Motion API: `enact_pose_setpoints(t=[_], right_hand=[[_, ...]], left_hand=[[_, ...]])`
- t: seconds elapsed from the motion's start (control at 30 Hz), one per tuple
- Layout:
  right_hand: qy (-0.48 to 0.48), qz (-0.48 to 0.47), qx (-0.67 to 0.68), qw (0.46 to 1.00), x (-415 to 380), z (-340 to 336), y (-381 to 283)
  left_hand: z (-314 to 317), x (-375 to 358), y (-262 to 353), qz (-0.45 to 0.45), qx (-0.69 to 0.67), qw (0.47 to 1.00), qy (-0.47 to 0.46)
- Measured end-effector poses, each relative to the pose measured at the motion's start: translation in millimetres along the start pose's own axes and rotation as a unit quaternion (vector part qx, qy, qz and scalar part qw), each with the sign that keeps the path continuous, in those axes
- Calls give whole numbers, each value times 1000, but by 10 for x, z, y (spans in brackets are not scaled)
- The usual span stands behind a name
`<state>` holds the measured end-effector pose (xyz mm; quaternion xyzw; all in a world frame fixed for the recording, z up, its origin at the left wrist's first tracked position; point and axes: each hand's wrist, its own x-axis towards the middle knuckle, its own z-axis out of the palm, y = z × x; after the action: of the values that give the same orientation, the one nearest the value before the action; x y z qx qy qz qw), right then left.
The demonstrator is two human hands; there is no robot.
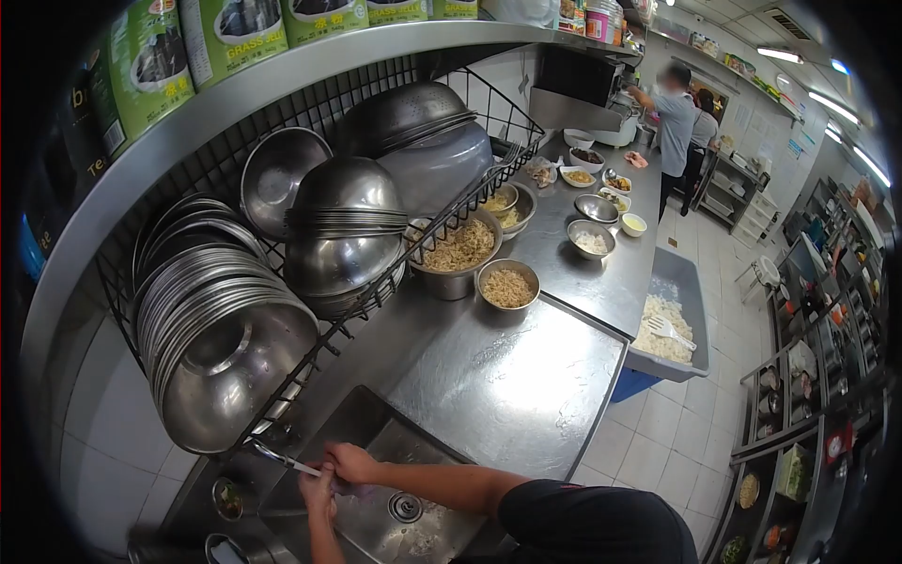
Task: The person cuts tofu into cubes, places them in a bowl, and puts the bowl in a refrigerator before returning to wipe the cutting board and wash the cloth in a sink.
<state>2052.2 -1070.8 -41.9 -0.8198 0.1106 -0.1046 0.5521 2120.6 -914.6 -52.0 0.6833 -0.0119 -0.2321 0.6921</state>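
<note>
Both my hands are over the steel sink [437, 531], just beyond the end of the tap [282, 458]. My right hand [354, 462] reaches in from the right with its fingers curled closed. Right against it, my left hand [318, 487] comes up from below, also with bent fingers. Something pale purple and limp [352, 489] shows under the right hand; I cannot tell what it is. The round drain [405, 508] lies to the right of the hands.
Above the sink hangs a wire rack [343, 324] of stacked metal bowls [225, 348]. Bowls of shredded food [508, 285] stand on the steel counter [507, 376]. A grey tub [700, 320] holds white food and a slotted spatula. Two people [676, 122] stand farther back.
</note>
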Motion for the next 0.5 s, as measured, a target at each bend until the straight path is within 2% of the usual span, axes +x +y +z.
enact_pose_setpoints(t=[0.03,0.07,0.13,0.2,0.23,0.27,0.3,0.33,0.37,0.4,0.43,0.47,0.5], right_hand=[[14,-1,-18,1000,2,-40,-51],[13,-3,-18,1000,26,-74,-113],[36,-5,14,999,90,-41,-71],[-27,8,82,996,92,-101,-7],[-69,-3,63,996,63,-210,-41],[-64,-26,46,997,52,-195,67],[-71,-2,70,995,24,-178,138],[-79,-1,-37,996,-49,-189,200],[-113,4,-63,992,-112,-205,252],[-123,14,-78,989,-171,-191,338],[-115,14,-71,991,-154,-97,601],[-60,97,-42,993,-161,-88,619],[-86,228,178,954,-87,-89,771]], left_hand=[[-68,-21,44,-38,32,995,-89],[-164,28,-6,-37,31,995,-88],[-276,5,-64,-77,110,968,-212],[-186,-79,-111,26,197,969,-149],[-109,-135,-95,40,163,978,-125],[-56,-112,-99,54,129,986,-93],[-53,-42,-122,-3,100,993,-68],[234,-200,118,22,56,998,-5],[368,-201,134,24,70,996,58],[326,-164,136,14,98,995,-13],[429,-236,298,15,157,988,-7],[340,-175,226,22,188,981,-49],[280,-188,262,13,180,983,-27]])
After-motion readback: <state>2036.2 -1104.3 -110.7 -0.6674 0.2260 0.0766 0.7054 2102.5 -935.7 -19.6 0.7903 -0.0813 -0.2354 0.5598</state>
